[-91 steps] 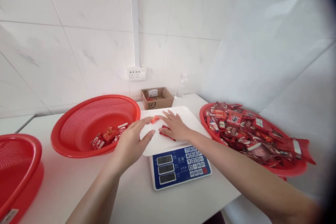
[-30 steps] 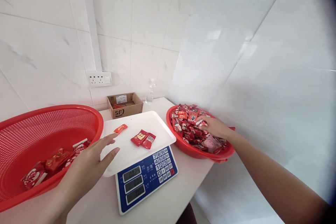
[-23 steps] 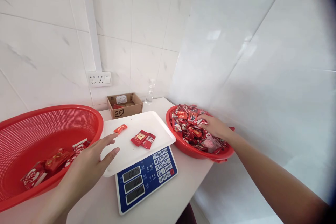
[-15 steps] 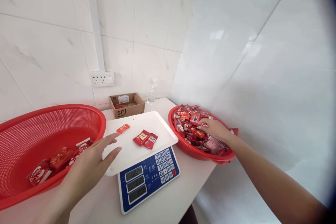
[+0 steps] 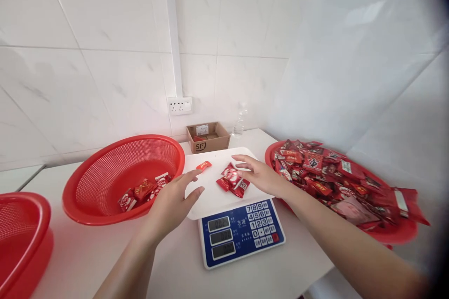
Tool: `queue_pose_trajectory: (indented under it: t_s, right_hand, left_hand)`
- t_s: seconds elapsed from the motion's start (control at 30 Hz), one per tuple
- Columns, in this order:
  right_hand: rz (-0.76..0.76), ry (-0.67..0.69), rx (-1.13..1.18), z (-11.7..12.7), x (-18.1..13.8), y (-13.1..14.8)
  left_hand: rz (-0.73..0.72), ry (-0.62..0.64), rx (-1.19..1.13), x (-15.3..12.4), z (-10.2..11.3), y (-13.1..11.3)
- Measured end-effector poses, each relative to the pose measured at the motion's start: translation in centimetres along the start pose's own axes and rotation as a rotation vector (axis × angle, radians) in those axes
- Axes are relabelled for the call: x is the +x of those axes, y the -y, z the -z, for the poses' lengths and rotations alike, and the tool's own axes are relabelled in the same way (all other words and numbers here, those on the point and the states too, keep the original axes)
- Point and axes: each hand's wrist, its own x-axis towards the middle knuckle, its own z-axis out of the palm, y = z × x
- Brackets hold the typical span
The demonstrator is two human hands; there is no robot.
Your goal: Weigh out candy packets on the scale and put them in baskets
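Sweets being laid on the scale tray, both hands open

The blue-faced scale (image 5: 242,233) sits nearest, its keypad and displays smooth and hard; the left hand (image 5: 175,198) hovers over the near edge of the white tray (image 5: 210,198), fingers spread, holding nothing; the right hand (image 5: 261,175), also loose and empty, is just beside the wrapped sweets (image 5: 233,181), crinkly glossy red packets in a small heap mid-tray; a small orange sweet (image 5: 204,165) lies apart. This looks like weighing; any next move calls for keeping weight off the tray. Behind, a meshed red basket (image 5: 122,142) holds few packets, a heaped red basket (image 5: 393,236) many; farthest, a cardboard box (image 5: 207,136).
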Motion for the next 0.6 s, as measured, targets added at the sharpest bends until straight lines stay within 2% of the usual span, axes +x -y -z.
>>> queue_pose_trajectory:
  t_s: [0.1,0.2,0.3,0.43,0.6]
  right_hand:
    - [0.062,0.000,-0.149,-2.4,0.9,0.4]
    - [0.055,0.121,-0.374,-4.5,1.3,1.0]
    - [0.089,0.241,-0.503,-5.9,2.2,1.4]
    - [0.216,0.292,-0.515,-6.3,4.2,1.1]
    - [0.267,0.240,-0.401,-5.5,5.3,0.2]
  left_hand:
    - [-0.012,-0.017,-0.026,0.0,0.2,0.1]
    - [-0.025,-0.028,-0.043,0.0,0.1,0.3]
    - [-0.036,-0.028,-0.047,0.0,0.0,0.3]
    - [-0.032,-0.021,-0.036,-0.2,0.1,0.2]
    - [-0.027,-0.019,-0.037,-0.3,0.2,0.2]
